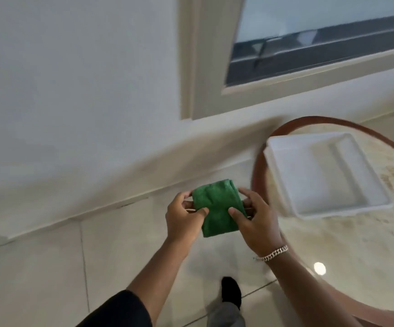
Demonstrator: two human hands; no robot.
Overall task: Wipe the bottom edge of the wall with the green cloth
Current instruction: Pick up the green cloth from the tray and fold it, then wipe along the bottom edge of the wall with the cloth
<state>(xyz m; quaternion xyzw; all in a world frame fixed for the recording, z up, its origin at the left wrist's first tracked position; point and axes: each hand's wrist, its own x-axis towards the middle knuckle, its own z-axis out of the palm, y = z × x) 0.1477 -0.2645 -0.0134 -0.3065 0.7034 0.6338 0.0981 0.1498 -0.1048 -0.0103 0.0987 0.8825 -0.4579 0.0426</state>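
Observation:
A folded green cloth [216, 206] is held in the air in front of me, well above the tiled floor. My left hand [183, 219] grips its left side and my right hand [253, 220] grips its right side, thumbs on top. A chain bracelet sits on my right wrist. The white wall [73, 102] runs across the view, and its bottom edge [92, 210] meets the floor in a slanted line just beyond the cloth. The cloth is apart from the wall.
A round glass table with a brown rim [255, 166] stands at the right, close to the wall, with a white tray [328, 175] on it. A framed window [309, 38] is above. My dark-socked foot [231, 292] is on the pale floor tiles [49, 267].

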